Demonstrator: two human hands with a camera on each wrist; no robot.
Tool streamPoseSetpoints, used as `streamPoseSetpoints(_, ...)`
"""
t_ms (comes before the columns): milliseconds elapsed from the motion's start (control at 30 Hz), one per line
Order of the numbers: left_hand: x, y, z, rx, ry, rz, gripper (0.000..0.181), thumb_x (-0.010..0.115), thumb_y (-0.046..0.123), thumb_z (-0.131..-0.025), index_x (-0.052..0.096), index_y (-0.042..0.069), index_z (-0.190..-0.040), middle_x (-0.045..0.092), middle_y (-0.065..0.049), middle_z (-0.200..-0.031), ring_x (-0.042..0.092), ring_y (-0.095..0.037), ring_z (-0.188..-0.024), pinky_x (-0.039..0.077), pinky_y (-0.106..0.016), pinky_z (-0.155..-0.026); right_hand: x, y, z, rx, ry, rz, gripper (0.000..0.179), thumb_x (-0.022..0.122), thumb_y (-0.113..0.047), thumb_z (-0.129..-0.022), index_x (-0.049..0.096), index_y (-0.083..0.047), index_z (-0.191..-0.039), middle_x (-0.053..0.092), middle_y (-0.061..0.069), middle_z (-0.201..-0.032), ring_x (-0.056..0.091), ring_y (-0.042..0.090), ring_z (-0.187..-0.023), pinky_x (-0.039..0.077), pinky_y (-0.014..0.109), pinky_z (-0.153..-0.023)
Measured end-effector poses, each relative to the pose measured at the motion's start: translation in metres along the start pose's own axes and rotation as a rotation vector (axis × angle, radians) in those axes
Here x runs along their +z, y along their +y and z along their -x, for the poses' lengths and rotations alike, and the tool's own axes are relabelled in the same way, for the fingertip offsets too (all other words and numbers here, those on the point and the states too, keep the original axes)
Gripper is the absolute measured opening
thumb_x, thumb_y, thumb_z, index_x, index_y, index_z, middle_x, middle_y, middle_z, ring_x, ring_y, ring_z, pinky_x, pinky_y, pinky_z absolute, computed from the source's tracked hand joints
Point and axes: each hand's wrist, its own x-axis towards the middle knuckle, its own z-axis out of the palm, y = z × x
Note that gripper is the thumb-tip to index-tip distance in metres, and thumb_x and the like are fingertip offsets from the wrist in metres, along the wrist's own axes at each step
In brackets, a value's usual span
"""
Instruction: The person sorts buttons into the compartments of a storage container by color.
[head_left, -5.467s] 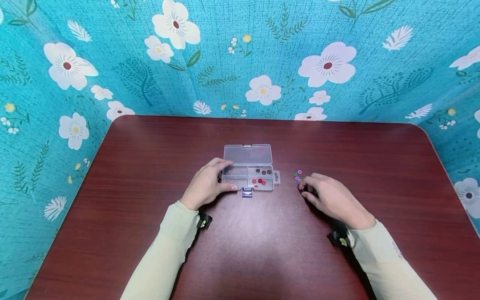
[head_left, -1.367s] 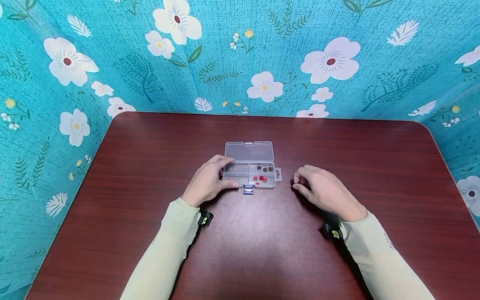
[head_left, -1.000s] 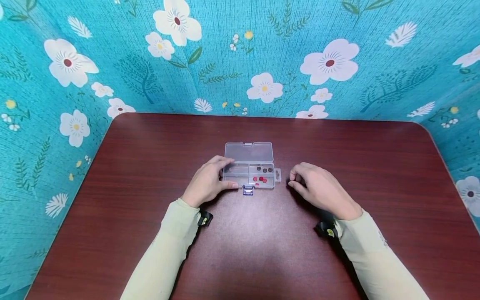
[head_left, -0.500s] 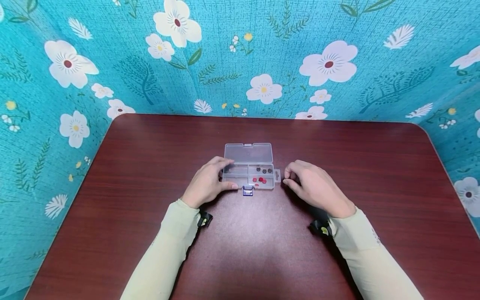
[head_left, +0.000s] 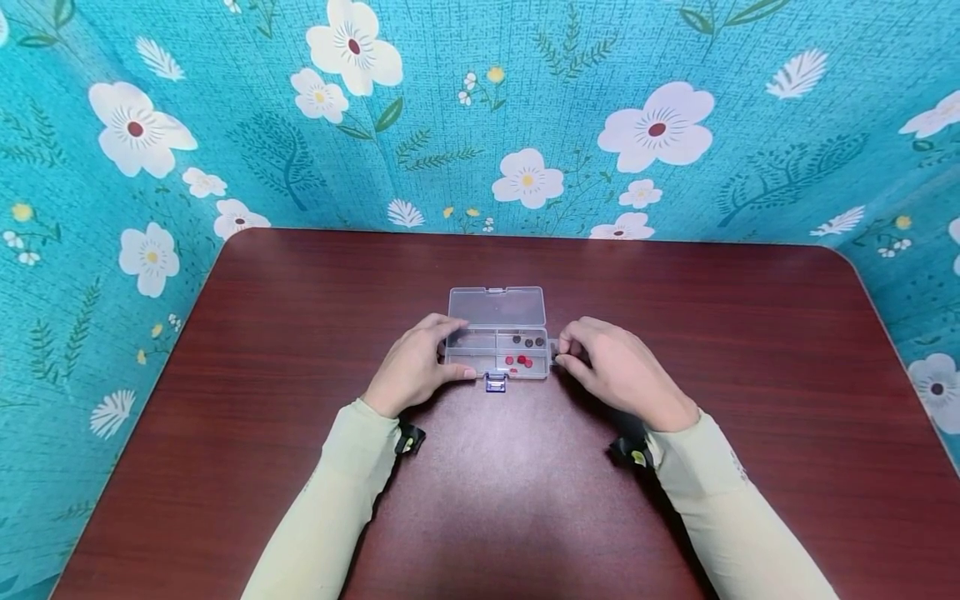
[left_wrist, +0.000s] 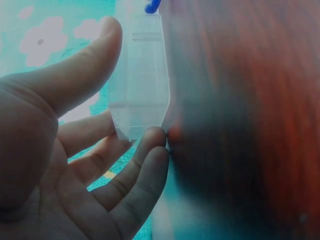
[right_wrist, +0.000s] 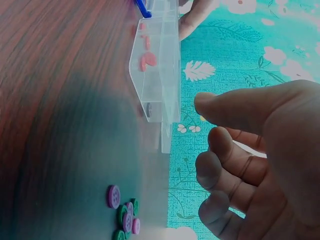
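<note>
The left hand [head_left: 411, 367] clamps the left end of the open box [head_left: 478, 362] on the table [head_left: 330, 308]. Red buttons [head_left: 521, 360] sit in its front right compartment, dark buttons [head_left: 529, 342] behind. At the right end, the right hand [head_left: 622, 368] has curled fingers; whether they pinch anything cannot be told. Purple buttons [right_wrist: 114, 196] and green buttons [right_wrist: 135, 206] lie nearby.

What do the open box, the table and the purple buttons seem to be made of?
Box: probably clear, smooth plastic; red pieces show through its walls.
Table: wood or wood-look laminate, with streaky grain and a soft sheen.
Purple buttons: likely plastic, evenly coloured with moulded-looking rims, though the finish is hard to judge.
</note>
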Motion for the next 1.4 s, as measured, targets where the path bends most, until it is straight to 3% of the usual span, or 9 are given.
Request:
streamPoseSetpoints(500, 0.000, 0.000, 0.001, -0.005, -0.001, -0.001, 0.068, 0.085, 0.035, -0.082, 0.060, 0.012, -0.140, 0.058, -0.004, -0.135, 0.057, -0.023, -0.122, 0.045, -0.043, -0.102, 0.008, -0.007, -0.011, -0.038, 0.044, -0.016, 0.014, 0.072, -0.010, -0.088, 0.059, -0.017, -0.087, 0.056, -0.007, -0.080, 0.052, 0.008, -0.071, 0.045, 0.031, -0.065)
streamPoseSetpoints(800, 0.000, 0.000, 0.000, -0.005, -0.001, -0.009, 0.069, 0.086, 0.036, -0.081, 0.059, 0.012, -0.141, 0.058, -0.004, -0.135, 0.057, -0.023, -0.122, 0.045, -0.043, -0.102, 0.013, -0.009, -0.017, -0.007, 0.026, -0.032, 0.013, 0.072, -0.013, -0.090, 0.060, -0.017, -0.088, 0.057, -0.007, -0.080, 0.056, 0.013, -0.071, 0.045, 0.032, -0.065)
streamPoseSetpoints(1400, 0.001, -0.001, -0.001, 0.006, 0.010, -0.011, 0.070, 0.086, 0.035, -0.080, 0.060, 0.012, -0.140, 0.058, -0.005, -0.133, 0.058, -0.023, -0.119, 0.046, -0.043, -0.100, 0.022, -0.014, -0.029, 0.006, 0.038, -0.056, 0.011, 0.070, -0.014, -0.092, 0.062, -0.018, -0.087, 0.055, -0.006, -0.079, 0.050, 0.008, -0.068, 0.043, 0.030, -0.062)
